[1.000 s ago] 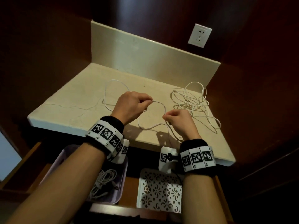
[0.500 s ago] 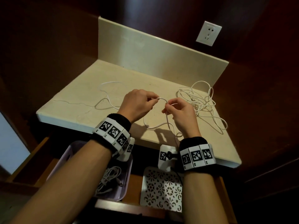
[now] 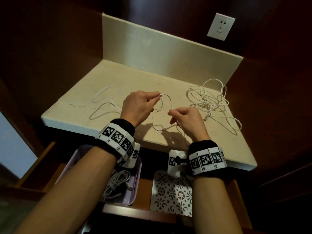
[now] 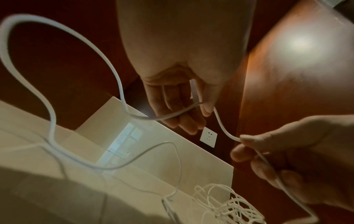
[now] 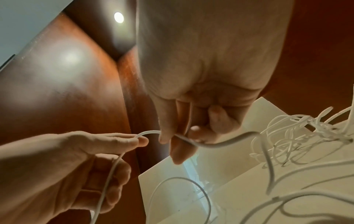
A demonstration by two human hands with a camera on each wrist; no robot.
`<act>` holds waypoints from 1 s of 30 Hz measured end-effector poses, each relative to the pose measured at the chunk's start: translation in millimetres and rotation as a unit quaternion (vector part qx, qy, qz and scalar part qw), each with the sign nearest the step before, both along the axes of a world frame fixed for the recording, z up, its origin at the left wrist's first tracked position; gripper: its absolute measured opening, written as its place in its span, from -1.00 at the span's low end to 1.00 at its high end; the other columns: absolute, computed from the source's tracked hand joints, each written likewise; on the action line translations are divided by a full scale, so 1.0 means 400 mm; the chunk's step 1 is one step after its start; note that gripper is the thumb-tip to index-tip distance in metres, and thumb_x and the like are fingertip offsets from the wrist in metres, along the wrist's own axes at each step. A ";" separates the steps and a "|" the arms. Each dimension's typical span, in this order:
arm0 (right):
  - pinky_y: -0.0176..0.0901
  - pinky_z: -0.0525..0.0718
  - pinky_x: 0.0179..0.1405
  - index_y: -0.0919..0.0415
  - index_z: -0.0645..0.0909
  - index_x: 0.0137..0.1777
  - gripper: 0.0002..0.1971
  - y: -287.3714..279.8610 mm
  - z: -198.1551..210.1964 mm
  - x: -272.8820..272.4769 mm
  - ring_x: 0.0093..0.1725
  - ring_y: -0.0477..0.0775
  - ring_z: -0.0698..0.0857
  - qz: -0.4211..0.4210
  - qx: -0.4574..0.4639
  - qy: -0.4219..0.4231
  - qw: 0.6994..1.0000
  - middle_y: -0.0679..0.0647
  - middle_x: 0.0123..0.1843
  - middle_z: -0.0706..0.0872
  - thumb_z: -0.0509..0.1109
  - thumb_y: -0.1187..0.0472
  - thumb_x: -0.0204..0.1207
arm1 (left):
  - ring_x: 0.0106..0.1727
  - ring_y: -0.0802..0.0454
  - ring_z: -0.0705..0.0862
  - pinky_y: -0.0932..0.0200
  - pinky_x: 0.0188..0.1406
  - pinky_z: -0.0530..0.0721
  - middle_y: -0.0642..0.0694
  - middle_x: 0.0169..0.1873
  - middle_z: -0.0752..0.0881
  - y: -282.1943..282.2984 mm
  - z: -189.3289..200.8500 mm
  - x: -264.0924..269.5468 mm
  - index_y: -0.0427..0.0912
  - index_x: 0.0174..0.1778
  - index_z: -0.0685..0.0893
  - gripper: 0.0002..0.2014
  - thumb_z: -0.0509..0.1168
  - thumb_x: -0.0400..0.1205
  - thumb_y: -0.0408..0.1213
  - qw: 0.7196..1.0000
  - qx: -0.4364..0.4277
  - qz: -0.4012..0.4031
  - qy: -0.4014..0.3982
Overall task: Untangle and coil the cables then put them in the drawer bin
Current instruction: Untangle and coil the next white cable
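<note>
The left hand (image 3: 137, 107) is pinching the thin white cable (image 3: 166, 98) near its end; the right hand (image 3: 187, 119) is pinching it just beside; it is hanging limp and light between the fingers above the bench (image 3: 135, 76); judging so, taking it near the plug is wisest.

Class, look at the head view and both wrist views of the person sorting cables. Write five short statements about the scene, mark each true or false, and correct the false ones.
1. Both hands pinch the same white cable. True.
2. The left hand lies flat and open on the counter. False: it is raised, its grip on the cable.
3. A tangled pile of cables lies beside the right hand. True.
4. The purple bin holds no cable. False: a bundled cable lies in it.
5. A plug sits in the wall socket. False: nothing is plugged in.
</note>
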State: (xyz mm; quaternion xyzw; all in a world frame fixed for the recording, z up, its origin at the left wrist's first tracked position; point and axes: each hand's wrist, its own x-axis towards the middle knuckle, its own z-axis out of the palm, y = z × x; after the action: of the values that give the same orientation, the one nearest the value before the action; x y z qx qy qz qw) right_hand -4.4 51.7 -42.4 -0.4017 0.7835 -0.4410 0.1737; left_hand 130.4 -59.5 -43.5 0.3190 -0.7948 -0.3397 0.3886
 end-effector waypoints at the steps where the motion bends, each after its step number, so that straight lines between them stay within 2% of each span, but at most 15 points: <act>1: -0.12 0.51 -0.32 0.14 0.79 -0.27 -0.78 -0.001 0.001 0.004 -0.44 -0.05 0.52 0.005 -0.012 -0.010 1.000 0.04 -0.41 0.78 0.43 0.08 0.55 | -0.37 0.07 0.72 -0.02 -0.09 0.72 0.01 -0.45 0.78 0.002 -0.004 -0.003 0.16 0.10 0.80 -0.80 0.32 0.65 -0.01 1.000 0.008 -0.006 0.006; 4: -0.19 0.45 -0.50 0.22 0.72 -0.03 -0.88 -0.001 0.004 0.015 -0.50 -0.01 0.51 0.016 -0.064 -0.085 0.994 0.17 -0.40 0.74 0.36 0.23 0.63 | -0.41 0.07 0.72 -0.04 -0.13 0.74 0.03 -0.43 0.78 0.009 -0.009 -0.009 0.21 0.16 0.77 -0.79 0.33 0.65 -0.02 0.999 0.016 -0.036 0.006; 6: -0.22 0.47 -0.54 0.24 0.62 0.04 -0.93 0.000 0.005 0.023 -0.52 0.01 0.52 0.018 -0.099 -0.136 0.986 0.21 -0.40 0.74 0.31 0.29 0.65 | -0.39 0.02 0.72 -0.07 -0.14 0.74 0.04 -0.40 0.78 0.016 -0.011 -0.013 0.27 0.21 0.73 -0.77 0.32 0.66 -0.06 0.998 0.019 -0.066 0.004; 9: -0.22 0.54 -0.54 0.26 0.56 0.01 -0.88 0.001 0.005 0.031 -0.52 0.02 0.56 0.021 -0.133 -0.178 0.975 0.24 -0.39 0.75 0.25 0.22 0.71 | -0.35 -0.04 0.70 -0.13 -0.13 0.73 0.04 -0.35 0.78 0.026 -0.017 -0.017 0.38 0.25 0.66 -0.71 0.28 0.67 -0.09 0.995 0.018 -0.098 0.011; 11: -0.20 0.58 -0.53 0.30 0.57 0.06 -0.80 0.004 0.005 0.035 -0.50 0.04 0.60 0.025 -0.150 -0.189 0.970 0.27 -0.35 0.75 0.22 0.17 0.73 | -0.34 -0.05 0.69 -0.16 -0.14 0.73 0.05 -0.35 0.77 0.031 -0.020 -0.017 0.43 0.25 0.64 -0.69 0.27 0.67 -0.08 0.993 0.018 -0.112 0.013; 15: -0.17 0.63 -0.49 0.25 0.57 0.23 -0.73 0.007 0.009 0.044 -0.43 0.12 0.66 0.030 -0.178 -0.186 0.966 0.28 -0.30 0.73 0.18 0.08 0.75 | -0.41 0.13 0.57 -0.11 -0.20 0.71 0.08 -0.41 0.74 0.036 -0.017 -0.017 0.38 0.29 0.64 -0.71 0.26 0.70 -0.09 0.995 0.009 -0.102 0.012; 18: -0.21 0.61 -0.50 0.25 0.64 0.13 -0.74 0.013 0.010 0.044 -0.41 0.08 0.69 0.015 -0.189 -0.179 0.965 0.26 -0.24 0.70 0.20 0.09 0.74 | -0.43 0.28 0.59 0.06 -0.25 0.61 0.09 -0.46 0.76 0.042 -0.008 -0.019 0.11 0.18 0.78 -0.78 0.28 0.70 -0.13 0.998 0.009 -0.066 0.015; 20: -0.23 0.62 -0.49 0.22 0.67 0.08 -0.78 0.017 0.013 0.042 -0.42 0.05 0.68 0.011 -0.200 -0.175 0.964 0.23 -0.27 0.70 0.23 0.13 0.73 | -0.33 0.16 0.69 0.02 -0.16 0.64 0.10 -0.47 0.77 0.047 -0.002 -0.020 0.00 -0.02 0.85 -0.80 0.30 0.68 -0.13 0.999 0.013 -0.046 0.010; 23: -0.21 0.67 -0.44 0.12 0.64 0.20 -0.82 0.020 0.021 0.043 -0.41 0.09 0.68 0.021 -0.216 -0.175 0.960 0.24 -0.29 0.70 0.25 0.19 0.72 | -0.28 0.08 0.72 -0.02 -0.10 0.66 0.09 -0.46 0.79 0.054 0.004 -0.025 -0.05 -0.17 0.86 -0.77 0.31 0.66 -0.12 0.999 0.008 -0.043 -0.003; 25: -0.21 0.68 -0.43 0.20 0.67 0.17 -0.81 0.019 0.023 0.046 -0.44 0.08 0.67 0.019 -0.225 -0.174 0.959 0.25 -0.31 0.70 0.25 0.20 0.72 | -0.24 0.05 0.74 -0.04 -0.08 0.67 0.06 -0.43 0.80 0.055 0.004 -0.030 -0.05 -0.18 0.86 -0.76 0.30 0.66 -0.11 0.999 0.000 -0.049 -0.010; 27: -0.23 0.69 -0.44 0.25 0.70 0.05 -0.81 0.016 0.023 0.048 -0.46 0.07 0.67 0.008 -0.240 -0.183 0.953 0.24 -0.34 0.69 0.26 0.23 0.71 | -0.21 0.02 0.75 -0.07 -0.08 0.67 0.04 -0.39 0.80 0.058 0.003 -0.033 -0.04 -0.17 0.86 -0.73 0.28 0.67 -0.07 0.998 -0.005 -0.056 -0.017; 30: -0.26 0.69 -0.48 0.30 0.67 -0.03 -0.81 0.014 0.028 0.041 -0.49 0.05 0.69 -0.003 -0.258 -0.207 0.944 0.17 -0.41 0.71 0.23 0.29 0.71 | -0.09 0.03 0.75 -0.08 0.02 0.69 0.05 -0.20 0.83 0.060 -0.007 -0.037 0.00 0.04 0.82 -0.74 0.28 0.65 0.01 0.995 0.012 -0.092 -0.028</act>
State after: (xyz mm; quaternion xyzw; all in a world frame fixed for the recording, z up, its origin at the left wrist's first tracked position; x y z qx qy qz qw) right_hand 12.1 57.5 -31.1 -0.3298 0.5907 -0.7024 0.2211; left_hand 115.6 -35.6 -46.1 0.2581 -0.8275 -0.3745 0.3294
